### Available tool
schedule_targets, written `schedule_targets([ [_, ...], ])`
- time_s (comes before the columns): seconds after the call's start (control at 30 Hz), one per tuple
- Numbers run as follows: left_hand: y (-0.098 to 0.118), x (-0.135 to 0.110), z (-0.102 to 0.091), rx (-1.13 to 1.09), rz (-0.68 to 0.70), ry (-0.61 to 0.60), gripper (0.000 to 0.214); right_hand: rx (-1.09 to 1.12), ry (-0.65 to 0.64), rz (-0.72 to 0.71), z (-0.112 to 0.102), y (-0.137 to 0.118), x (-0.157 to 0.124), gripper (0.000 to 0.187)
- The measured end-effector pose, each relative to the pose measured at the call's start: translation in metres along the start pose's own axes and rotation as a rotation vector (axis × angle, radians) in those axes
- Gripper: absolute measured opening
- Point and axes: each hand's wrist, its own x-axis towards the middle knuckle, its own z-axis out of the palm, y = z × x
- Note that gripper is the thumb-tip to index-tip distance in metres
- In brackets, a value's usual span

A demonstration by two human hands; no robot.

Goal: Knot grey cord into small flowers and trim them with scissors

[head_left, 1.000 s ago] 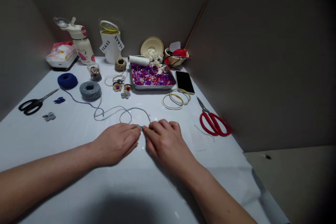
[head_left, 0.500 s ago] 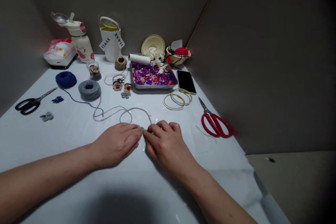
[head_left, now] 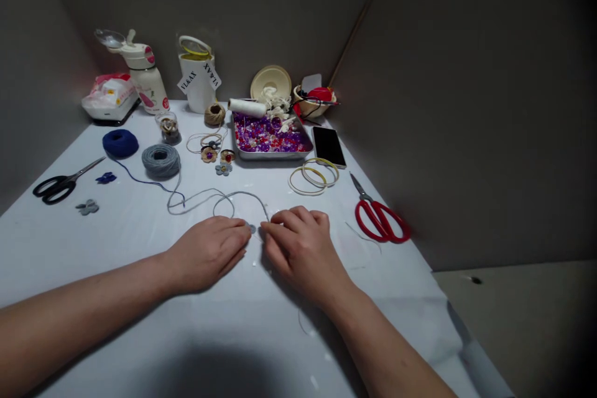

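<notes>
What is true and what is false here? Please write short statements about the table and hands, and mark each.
A small grey piece lies between the fingertips of the left hand and the right hand. True.
The red scissors lie left of the hands. False: the red scissors lie to their right; the black scissors lie left.
A grey strand runs from the grey yarn ball toward the hands. True.
The phone lies inside the bead tray. False: the phone lies on the table, right of the bead tray.

Dim room, light pooling on the table (head_left: 140, 242) (corners vignetted dark), edges bent, slightly soft.
</notes>
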Motion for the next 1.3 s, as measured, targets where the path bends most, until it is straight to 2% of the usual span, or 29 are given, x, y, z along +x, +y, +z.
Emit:
schedule_targets([
  [0.57, -0.004, -0.002, 0.001, -0.062, -0.035, 0.100, 0.022, 0.085, -0.028, 0.033, 0.010, 0.005, 0.002, 0.012],
  [0.83, -0.010, 0.014, 0.001, -0.044, -0.106, 0.051, 0.018, 0.094, -0.035, 0.056, 0.012, 0.008, 0.002, 0.012],
  [1.03, -0.010, 0.015, 0.001, -0.062, -0.164, 0.073, 0.017, 0.114, 0.034, 0.112, 0.007, 0.013, 0.002, 0.014],
  [1.17, -0.013, 0.022, -0.006, -0.003, -0.224, 0.042, 0.017, 0.136, 0.093, 0.153, 0.006, 0.015, 0.002, 0.014],
  [1.23, -0.023, 0.030, -0.015, 0.051, -0.273, 0.044, 0.017, 0.150, 0.113, 0.166, 0.006, 0.016, 0.002, 0.013],
  [1.3, -0.038, 0.041, -0.026, 0.096, -0.347, 0.106, 0.015, 0.157, 0.148, 0.181, 0.005, 0.019, 0.001, 0.013],
])
